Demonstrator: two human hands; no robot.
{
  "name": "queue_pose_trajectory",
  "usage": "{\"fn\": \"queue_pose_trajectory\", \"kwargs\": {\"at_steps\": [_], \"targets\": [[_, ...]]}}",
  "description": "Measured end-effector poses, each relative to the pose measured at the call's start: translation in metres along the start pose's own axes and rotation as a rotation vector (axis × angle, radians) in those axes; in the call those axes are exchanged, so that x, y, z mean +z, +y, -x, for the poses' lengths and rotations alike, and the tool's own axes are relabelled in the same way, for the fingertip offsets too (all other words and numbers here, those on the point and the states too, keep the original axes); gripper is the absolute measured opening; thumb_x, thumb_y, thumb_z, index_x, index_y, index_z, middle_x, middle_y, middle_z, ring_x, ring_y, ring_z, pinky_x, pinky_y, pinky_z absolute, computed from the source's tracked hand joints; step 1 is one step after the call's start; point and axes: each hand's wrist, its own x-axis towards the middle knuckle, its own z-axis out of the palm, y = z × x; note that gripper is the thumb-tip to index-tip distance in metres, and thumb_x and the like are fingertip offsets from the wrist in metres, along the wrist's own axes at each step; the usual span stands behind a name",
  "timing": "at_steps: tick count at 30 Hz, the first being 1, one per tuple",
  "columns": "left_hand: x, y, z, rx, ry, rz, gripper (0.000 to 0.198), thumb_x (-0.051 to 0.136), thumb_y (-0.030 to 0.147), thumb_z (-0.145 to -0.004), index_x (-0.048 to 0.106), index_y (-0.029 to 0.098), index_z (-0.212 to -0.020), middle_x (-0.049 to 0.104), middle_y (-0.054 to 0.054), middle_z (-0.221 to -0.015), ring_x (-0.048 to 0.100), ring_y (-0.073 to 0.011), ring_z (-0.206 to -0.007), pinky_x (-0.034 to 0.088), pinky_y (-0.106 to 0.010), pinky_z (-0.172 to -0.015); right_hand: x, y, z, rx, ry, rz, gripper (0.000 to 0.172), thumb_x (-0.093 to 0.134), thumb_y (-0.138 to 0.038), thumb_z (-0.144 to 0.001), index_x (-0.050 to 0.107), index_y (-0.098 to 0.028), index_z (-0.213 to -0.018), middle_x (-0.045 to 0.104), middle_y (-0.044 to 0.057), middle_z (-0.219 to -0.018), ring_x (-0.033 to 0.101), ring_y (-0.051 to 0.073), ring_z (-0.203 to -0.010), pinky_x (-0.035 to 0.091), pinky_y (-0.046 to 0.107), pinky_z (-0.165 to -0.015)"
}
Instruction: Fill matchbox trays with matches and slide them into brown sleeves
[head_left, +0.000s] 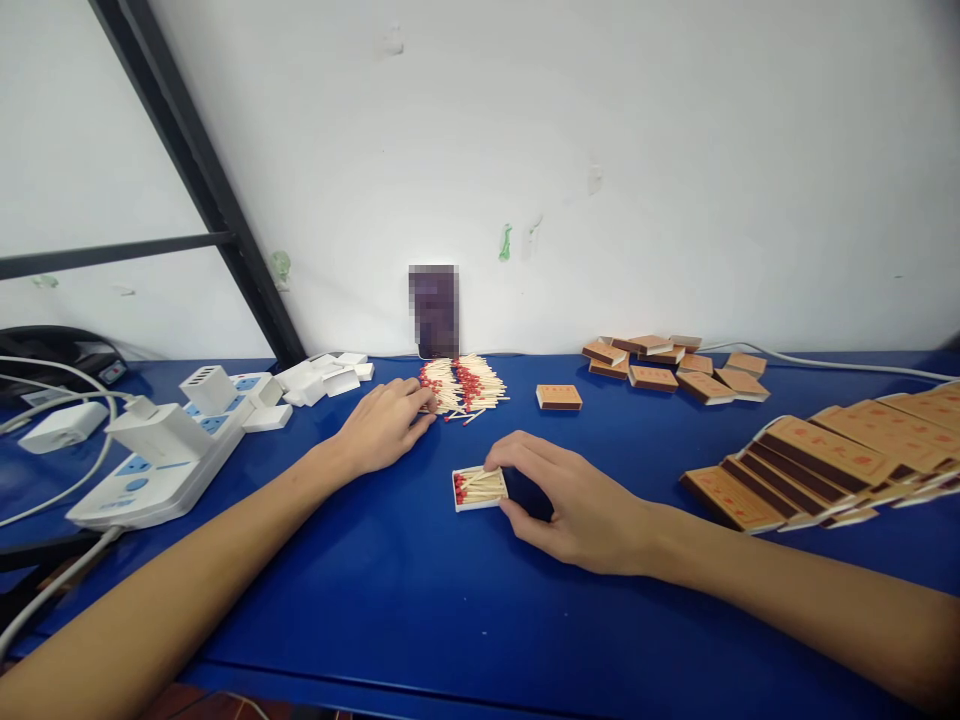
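Red print on the fanned matchboxes (832,450) and blue lettering on the power strip (169,488) are too small to read. The frame's right edge cuts off the boxes; a dark panel (435,310) by the wall is pixelated. The right hand (570,500) pinches the right end of a white tray (480,507) of matches between thumb and index finger, nearer than the match pile (480,385). The left hand (386,425) reaches the pile's left side — whether it grips anything, I cannot tell. Blue tabletop (450,620) stretches from tray to near edge.
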Motion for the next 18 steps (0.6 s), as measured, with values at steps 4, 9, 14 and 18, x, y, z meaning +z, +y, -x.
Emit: {"fn": "queue_pose_trajectory", "kwargs": {"at_steps": [4,9,14,18], "targets": [[0.0006,-0.0014,-0.0005,-0.020,-0.017,-0.019,0.019,0.043,0.030,-0.097,0.058,0.018,-0.097,0.059,-0.007,-0.094,0.055,-0.0226,-0.086,0.041,-0.034,-0.074,0.0021,0.0012,0.0008,-0.005,0.001,0.019,0.028,0.052,-0.012,-0.084,0.050,-0.021,-0.111,0.061,0.006,-0.101,0.058,0.019,-0.087,0.051,0.035,-0.077],[0.0000,-0.0019,-0.0004,-0.029,-0.027,-0.060,0.020,0.041,0.031,-0.097,0.056,0.017,-0.099,0.061,-0.008,-0.096,0.056,-0.0231,-0.086,0.041,-0.035,-0.074,0.0027,0.0016,0.0017,-0.047,0.019,0.060,0.026,0.052,-0.012,-0.085,0.052,-0.020,-0.109,0.064,0.006,-0.100,0.059,0.019,-0.089,0.050,0.035,-0.079],[-0.0007,-0.0026,-0.0006,-0.039,-0.027,-0.098,0.024,0.036,0.030,-0.099,0.056,0.017,-0.101,0.062,-0.008,-0.097,0.056,-0.0235,-0.087,0.041,-0.036,-0.075,0.0038,0.0036,0.0025,-0.064,0.020,0.079,0.025,0.053,-0.012,-0.085,0.055,-0.020,-0.109,0.066,0.006,-0.098,0.059,0.019,-0.085,0.050,0.034,-0.077],[-0.0008,-0.0028,-0.0011,-0.049,-0.050,-0.107,0.023,0.037,0.027,-0.099,0.057,0.017,-0.100,0.062,-0.009,-0.098,0.057,-0.0239,-0.089,0.041,-0.036,-0.075,0.0049,0.0051,0.0030,-0.064,0.031,0.081,0.025,0.053,-0.014,-0.086,0.057,-0.019,-0.110,0.068,0.006,-0.096,0.060,0.020,-0.086,0.050,0.034,-0.076]]}}
